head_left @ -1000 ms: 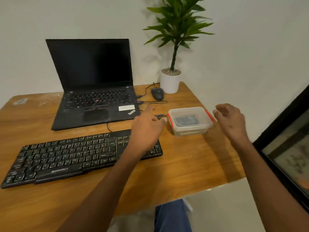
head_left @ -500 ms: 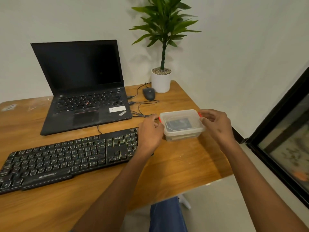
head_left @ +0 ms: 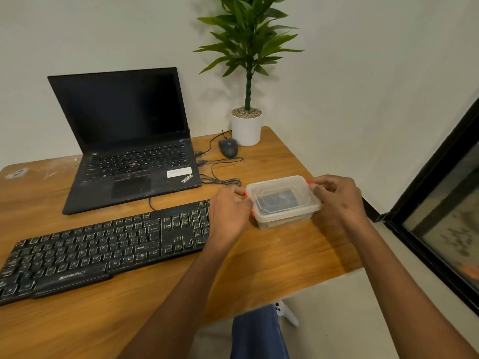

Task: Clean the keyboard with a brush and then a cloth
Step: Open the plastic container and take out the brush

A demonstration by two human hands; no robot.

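Nearest us, at seven to nine o'clock, the keyboard (head_left: 103,248) lay flat on the wooden desk (head_left: 272,257), its long axis running from lower left up to the right. Its near edge carried the word ZEBRONICS in pale letters. No brush and no cloth lay in the open.

Just past the keyboard's right end, at about one o'clock, stood the clear plastic box (head_left: 283,202), lid on, with a red clip at each short end. Its long axis ran left to right between our two hands. Our left hand (head_left: 229,216) was curled against the left end, fingertips at that red clip, and hid the keyboard's far right keys. Our right hand (head_left: 339,200) was curled on the right end, thumb and fingers pinching by the other clip. Each hand had its own latch directly in front of it, so we judged the coming move to be an outward pull at both ends. Something dark lay inside; we could not tell what.

Farther off, at eleven o'clock, the open laptop (head_left: 129,141) read ThinkPad on its palm rest. At twelve, the mouse (head_left: 228,147) bore a small round logo too small for us to read, beside the potted plant (head_left: 246,73).
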